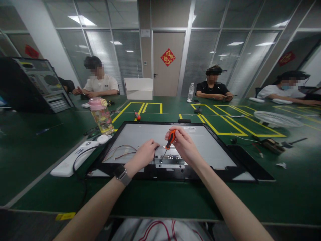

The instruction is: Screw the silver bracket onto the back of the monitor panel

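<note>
A monitor panel [213, 147] lies face down on the green table in front of me, its grey metal back up. My right hand [184, 145] is closed round the orange handle of a screwdriver [168, 143] whose tip points down at a small metal bracket [170, 162] near the panel's front edge. My left hand [144, 154] is pinched shut beside the screwdriver shaft, just left of the bracket; what its fingers hold is too small to name. Thin coloured wires [120, 151] run over the panel's left part. A watch sits on my left wrist.
A pink-capped bottle [101, 115] and a white device with a black cable [72, 160] stand left of the panel. A computer case [37, 83] is far left, a white fan grille [277, 118] and loose tools right. Three people sit across the table near a white box [138, 88].
</note>
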Demonstrator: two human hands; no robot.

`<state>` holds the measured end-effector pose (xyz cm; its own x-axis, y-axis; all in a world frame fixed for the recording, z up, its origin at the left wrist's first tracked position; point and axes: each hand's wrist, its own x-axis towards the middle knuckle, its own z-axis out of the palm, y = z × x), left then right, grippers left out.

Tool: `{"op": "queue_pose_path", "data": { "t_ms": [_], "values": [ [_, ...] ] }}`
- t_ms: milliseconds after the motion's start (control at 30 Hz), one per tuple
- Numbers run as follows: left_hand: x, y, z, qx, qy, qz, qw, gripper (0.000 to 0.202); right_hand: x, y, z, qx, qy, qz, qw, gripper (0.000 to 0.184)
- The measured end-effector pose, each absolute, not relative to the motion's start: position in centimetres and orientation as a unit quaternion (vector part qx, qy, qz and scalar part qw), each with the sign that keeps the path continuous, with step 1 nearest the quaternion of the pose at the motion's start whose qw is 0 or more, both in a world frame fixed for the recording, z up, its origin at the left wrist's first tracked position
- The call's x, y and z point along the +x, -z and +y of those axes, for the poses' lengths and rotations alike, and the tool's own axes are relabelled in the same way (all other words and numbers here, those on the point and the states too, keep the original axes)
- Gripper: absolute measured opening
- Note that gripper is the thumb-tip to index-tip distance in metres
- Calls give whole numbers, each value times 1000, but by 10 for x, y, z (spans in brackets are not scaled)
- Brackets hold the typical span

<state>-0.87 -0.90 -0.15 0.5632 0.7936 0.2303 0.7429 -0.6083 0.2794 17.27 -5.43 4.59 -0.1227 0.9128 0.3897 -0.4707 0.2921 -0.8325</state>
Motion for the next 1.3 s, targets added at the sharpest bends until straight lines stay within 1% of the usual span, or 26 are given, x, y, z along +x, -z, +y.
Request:
{"op": "queue_pose_path", "data": {
  "t_ms": [167,300,433,533,633,767,1033,1100,1233,1300],
  "values": [
    [-9,-1,-11,880,-159,441,81,38,172,-47,-55,-228,-537,-508,634,21],
    [-9,-2,-11,880,-160,440,79,38,173,-47,-55,-229,-563,-492,624,24],
    [-8,-3,-12,877,-163,443,87,37,173,-48,-55,-218,-580,-498,606,32],
    [-8,-3,-12,879,-167,438,92,37,171,-47,-55,-212,-571,-507,610,28],
    [-8,-1,-11,878,-166,440,86,38,171,-46,-54,-216,-545,-519,622,23],
    [-9,0,-10,879,-163,440,79,39,174,-45,-52,-248,-499,-525,644,22],
    [-8,-3,-12,876,-154,449,79,40,178,-42,-48,-251,-441,-575,642,23],
    [-9,-3,-12,876,-154,450,78,40,177,-43,-50,-266,-411,-587,644,20],
    [-10,0,-10,878,-157,445,74,39,175,-46,-53,-319,-356,-582,658,8],
    [-10,1,-10,880,-160,440,74,39,174,-45,-53,-328,-352,-568,667,10]
  ]
}}
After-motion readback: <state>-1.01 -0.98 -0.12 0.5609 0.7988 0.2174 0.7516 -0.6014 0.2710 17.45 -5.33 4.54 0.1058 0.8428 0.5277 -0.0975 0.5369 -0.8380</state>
